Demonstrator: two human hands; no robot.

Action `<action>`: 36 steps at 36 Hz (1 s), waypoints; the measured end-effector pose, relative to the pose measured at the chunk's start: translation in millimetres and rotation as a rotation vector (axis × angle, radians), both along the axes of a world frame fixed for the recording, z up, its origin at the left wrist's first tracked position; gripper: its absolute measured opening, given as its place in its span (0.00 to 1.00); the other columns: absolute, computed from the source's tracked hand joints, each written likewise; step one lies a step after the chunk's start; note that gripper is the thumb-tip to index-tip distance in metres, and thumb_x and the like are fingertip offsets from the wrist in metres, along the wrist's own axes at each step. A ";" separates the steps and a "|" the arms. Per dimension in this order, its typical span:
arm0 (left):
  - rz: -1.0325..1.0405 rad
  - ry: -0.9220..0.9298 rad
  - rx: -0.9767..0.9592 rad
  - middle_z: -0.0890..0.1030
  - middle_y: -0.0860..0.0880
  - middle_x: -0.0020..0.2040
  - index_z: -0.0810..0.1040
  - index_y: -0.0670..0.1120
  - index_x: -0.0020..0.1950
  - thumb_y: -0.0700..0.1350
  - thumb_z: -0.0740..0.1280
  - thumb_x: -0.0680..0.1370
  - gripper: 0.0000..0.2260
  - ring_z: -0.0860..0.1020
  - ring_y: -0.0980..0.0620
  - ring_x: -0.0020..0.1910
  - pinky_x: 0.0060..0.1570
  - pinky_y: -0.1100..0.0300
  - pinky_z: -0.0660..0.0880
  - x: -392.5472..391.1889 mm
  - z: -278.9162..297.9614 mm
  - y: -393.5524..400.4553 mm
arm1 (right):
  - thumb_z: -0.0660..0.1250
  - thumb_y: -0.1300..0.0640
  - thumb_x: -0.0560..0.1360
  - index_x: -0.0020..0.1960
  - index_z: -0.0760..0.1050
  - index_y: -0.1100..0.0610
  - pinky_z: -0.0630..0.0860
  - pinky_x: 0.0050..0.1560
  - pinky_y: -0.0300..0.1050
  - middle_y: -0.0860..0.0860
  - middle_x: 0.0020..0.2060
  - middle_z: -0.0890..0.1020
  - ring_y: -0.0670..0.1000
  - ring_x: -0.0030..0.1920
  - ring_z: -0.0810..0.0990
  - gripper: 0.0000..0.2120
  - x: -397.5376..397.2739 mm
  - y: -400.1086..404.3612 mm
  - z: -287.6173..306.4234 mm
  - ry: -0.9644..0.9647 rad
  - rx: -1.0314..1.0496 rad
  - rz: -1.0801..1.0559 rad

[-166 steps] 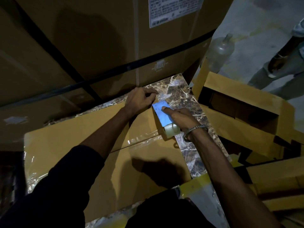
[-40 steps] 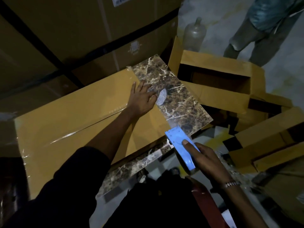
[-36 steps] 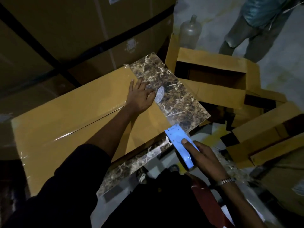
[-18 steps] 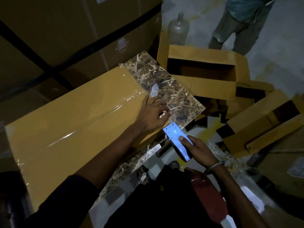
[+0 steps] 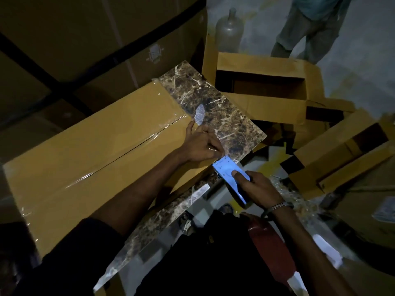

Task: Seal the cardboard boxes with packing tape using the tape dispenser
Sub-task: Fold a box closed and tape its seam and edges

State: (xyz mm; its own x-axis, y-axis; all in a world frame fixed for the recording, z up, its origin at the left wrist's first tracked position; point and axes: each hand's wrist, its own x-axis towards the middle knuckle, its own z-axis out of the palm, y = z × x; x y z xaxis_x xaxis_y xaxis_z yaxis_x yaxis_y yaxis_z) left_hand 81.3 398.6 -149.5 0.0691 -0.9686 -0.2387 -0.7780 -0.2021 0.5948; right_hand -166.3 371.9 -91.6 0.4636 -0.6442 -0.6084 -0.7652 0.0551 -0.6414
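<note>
1. The flat cardboard box [image 5: 89, 150] lies on a marble-patterned slab [image 5: 215, 112], its right end near the slab's right edge; clear tape already runs along its centre seam.
2. The left hand [image 5: 201, 144] rests on the box's right end at the slab's near right corner. Its fingers look curled toward the dispenser's nose, perhaps pinching the tape end; I cannot tell for sure.
3. The right hand [image 5: 256, 189] grips the blue tape dispenser [image 5: 232, 178], fingers wrapped round it, forefinger lying along its top, nose touching the box's corner.
4. To do this well, I judge: anchor the tape end firmly, keep the dispenser low and pull steadily so the tape lies flat without wrinkles.
</note>
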 end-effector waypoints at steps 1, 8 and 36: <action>0.014 0.001 -0.018 0.82 0.69 0.57 0.88 0.64 0.51 0.65 0.66 0.71 0.15 0.63 0.58 0.74 0.73 0.46 0.26 -0.8 -0.8 0.2 | 0.64 0.40 0.82 0.33 0.70 0.52 0.65 0.36 0.43 0.49 0.26 0.72 0.51 0.31 0.73 0.24 2.6 -0.2 2.4 0.021 -0.001 -0.004; 0.006 0.020 -0.056 0.81 0.71 0.53 0.89 0.62 0.51 0.63 0.69 0.73 0.13 0.64 0.61 0.72 0.74 0.41 0.27 -0.6 -0.7 2.3 | 0.66 0.43 0.81 0.30 0.66 0.54 0.63 0.36 0.45 0.47 0.19 0.68 0.53 0.29 0.69 0.25 10.5 -6.6 8.6 0.100 0.059 -0.083; 0.001 -0.001 -0.244 0.74 0.75 0.40 0.87 0.63 0.43 0.66 0.66 0.69 0.14 0.75 0.56 0.65 0.75 0.36 0.31 -7.8 -5.6 8.5 | 0.72 0.43 0.78 0.44 0.77 0.58 0.72 0.43 0.52 0.54 0.39 0.79 0.57 0.40 0.78 0.17 24.1 10.2 9.4 0.069 0.289 -0.482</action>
